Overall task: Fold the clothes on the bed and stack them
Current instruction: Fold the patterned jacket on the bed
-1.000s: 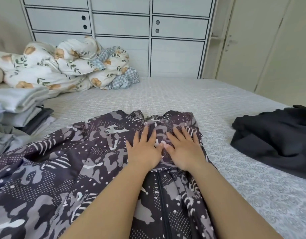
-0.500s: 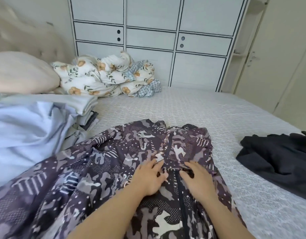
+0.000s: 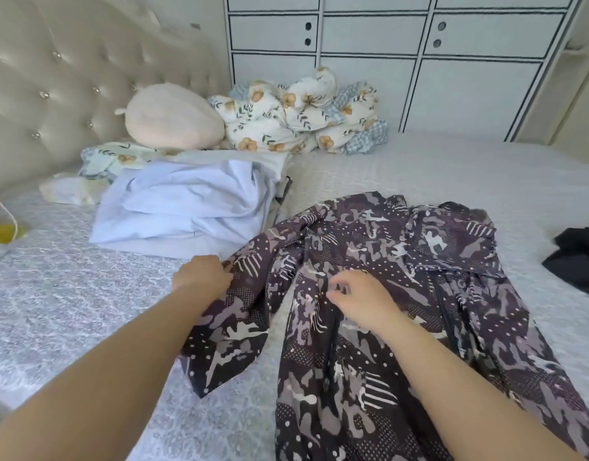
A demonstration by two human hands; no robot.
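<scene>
**foldfan:** Looking at the jacket (image 3: 402, 294) now, the hands aren't where they were a second ago. Back then both lay flat, side by side, up near the collar. Half a second ago they'd slid down to the top of the zip. Now the left hand (image 3: 200, 274) has gone out to the jacket's left sleeve and has its fingers curled into the cloth at the outer edge. The right hand (image 3: 362, 294) sits on the jacket's front, left of the zip, fingers bent onto the fabric. Can't honestly tell if it's pinching or just pressing.

**laundry_dad:** So smoothing's over and the sleeve fold is starting?

**foldfan:** That's my read. Sleeve is bunched and twisted, so it probably needs pulling straight before it goes across the front. Jacket's still spread open on the bed (image 3: 452, 168), nothing folded yet.

**laundry_dad:** Where's the rest?

**foldfan:** Pale blue stack (image 3: 186, 207) just left of the jacket, the sleeve almost touching it. A black garment (image 3: 575, 257) well off to the jacket's right, unfolded. Flowery quilt (image 3: 296, 118) and a pillow (image 3: 173, 118) beyond the jacket by the headboard.
</scene>
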